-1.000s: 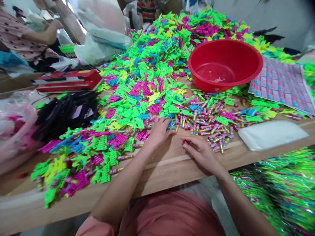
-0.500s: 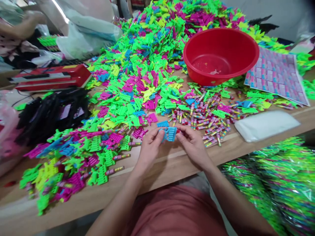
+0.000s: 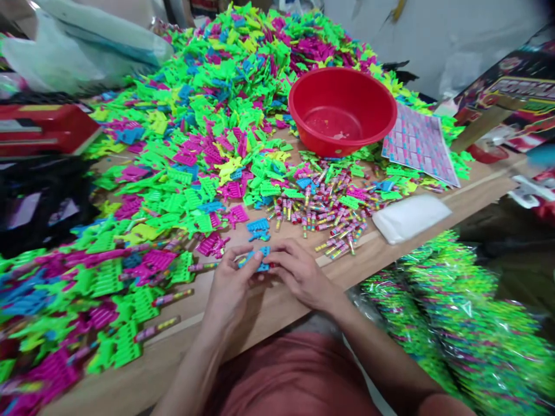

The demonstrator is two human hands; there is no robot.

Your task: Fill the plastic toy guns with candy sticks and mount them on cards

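Above the table's front edge, my left hand is closed around a small blue plastic toy piece with slats, its thumb lying across it. My right hand meets it from the other side, fingers pinching the red-capped end of a small candy tube. The tube lies along the blue piece; my fingers hide much of both. Just beyond my hands, another blue piece lies on the wood. Loose candy tubes with pink labels are heaped ahead and to the right.
A large heap of green, pink, yellow and blue plastic pieces covers the table's back. Beside it stand a red basin, a printed sheet and a white plastic packet. At left are a red device and black packets. Filled clear bags lie below right.
My view has swung to the right, bringing a dark printed box into sight. Both hands have drawn closer together around the blue piece, and the left thumb now lies over it.
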